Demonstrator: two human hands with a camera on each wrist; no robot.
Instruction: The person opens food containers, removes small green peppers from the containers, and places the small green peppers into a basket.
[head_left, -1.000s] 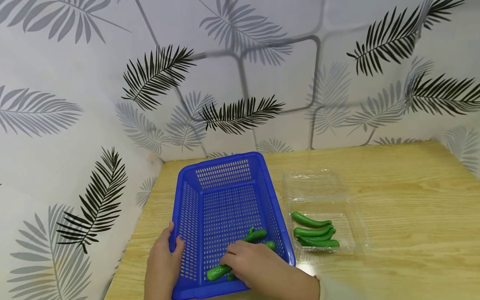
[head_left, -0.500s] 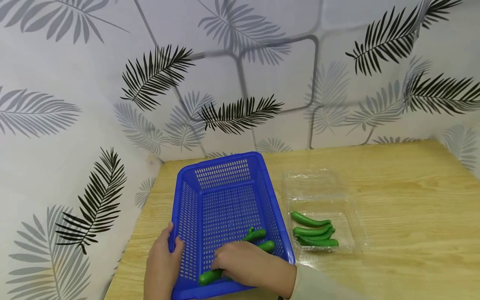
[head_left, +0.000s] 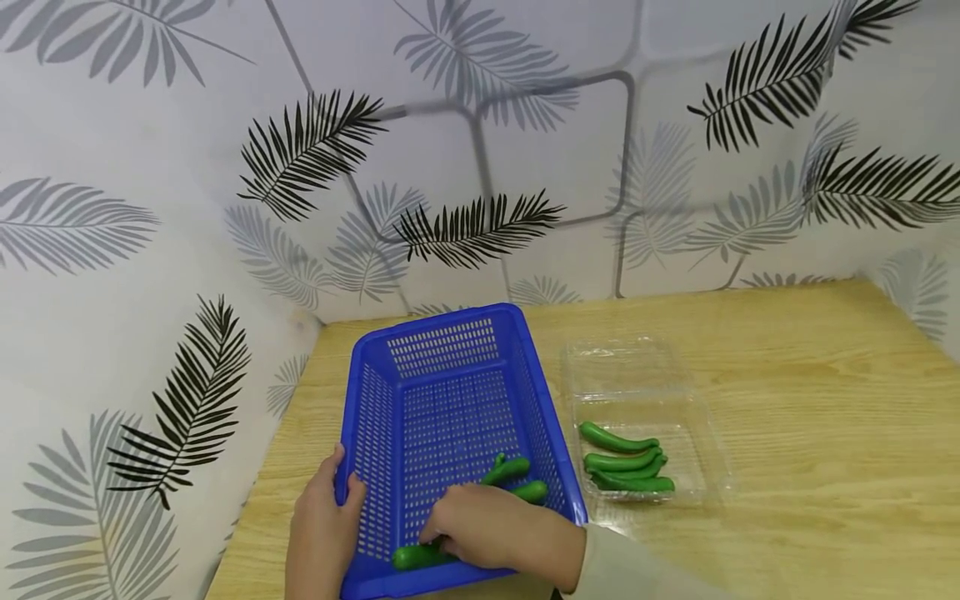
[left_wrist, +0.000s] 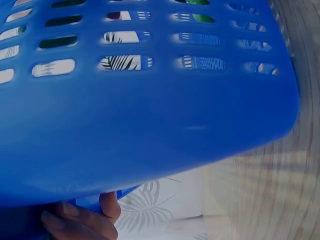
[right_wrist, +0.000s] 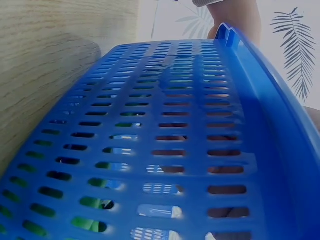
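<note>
The blue plastic basket (head_left: 457,412) has slotted walls and lies lengthwise away from me. My left hand (head_left: 322,525) grips its left rim, thumb on the inner side; in the left wrist view, fingers (left_wrist: 82,225) curl under the rim. Inside the near end, my right hand (head_left: 498,529) bends its fingers over a long green pepper (head_left: 412,557), whose right part is hidden beneath them. Two more green peppers, one farther back (head_left: 508,471) and one nearer (head_left: 532,492), show beyond the hand. Through the slots in the right wrist view, only bits of green appear.
Right of the basket stands an open clear plastic clamshell box (head_left: 693,467), its lid folded back. Several slender green peppers (head_left: 622,458) lie in its left part. The wooden table (head_left: 810,417) meets a leaf-patterned wall (head_left: 555,167) behind and at left.
My right hand has shifted left and slightly nearer inside the basket, and the pepper under its fingers has slid the same way. The left hand keeps its grip on the rim.
</note>
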